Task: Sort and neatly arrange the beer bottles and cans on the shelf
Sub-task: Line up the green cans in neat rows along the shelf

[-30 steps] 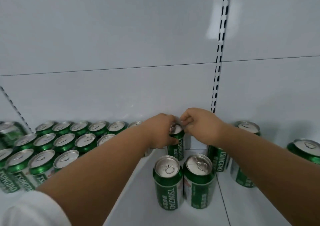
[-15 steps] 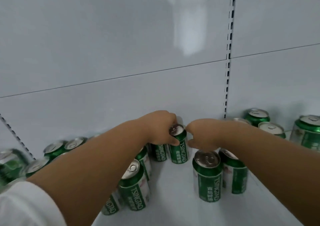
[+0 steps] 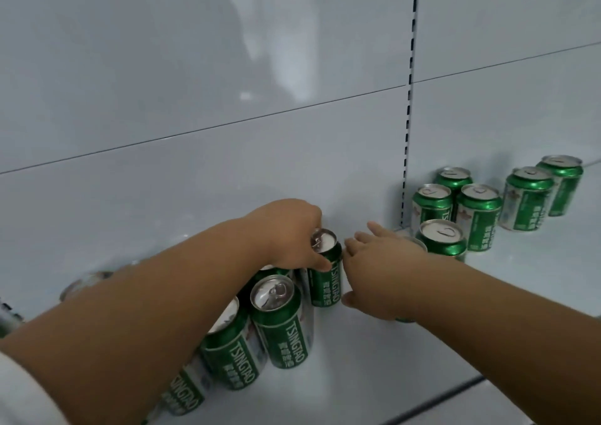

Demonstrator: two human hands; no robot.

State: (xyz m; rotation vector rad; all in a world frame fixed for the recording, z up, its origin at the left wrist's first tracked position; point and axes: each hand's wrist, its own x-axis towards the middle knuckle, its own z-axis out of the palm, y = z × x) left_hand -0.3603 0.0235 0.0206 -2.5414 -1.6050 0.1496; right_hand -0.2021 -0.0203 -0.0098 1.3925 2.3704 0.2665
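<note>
Green Tsingtao beer cans stand on a white shelf [image 3: 374,376]. My left hand [image 3: 289,232] grips the rim of one upright green can [image 3: 327,281] near the back wall. My right hand [image 3: 380,271] is just right of that can, fingers stretched out, thumb close to the can's side. It lies over another can [image 3: 419,245], of which only a sliver of rim shows. A row of cans [image 3: 283,324] runs from the held can toward the front left, partly hidden by my left forearm.
A loose group of several cans [image 3: 478,216] stands at the right by the back panel. A slotted upright [image 3: 408,132] divides the white back wall. A seam in the shelf floor [image 3: 455,392] runs across the front right.
The view has swung left and down, so the right group of cans now shows further right. My right hand has opened its fingers and dropped beside the held can. My left hand keeps its grip.
</note>
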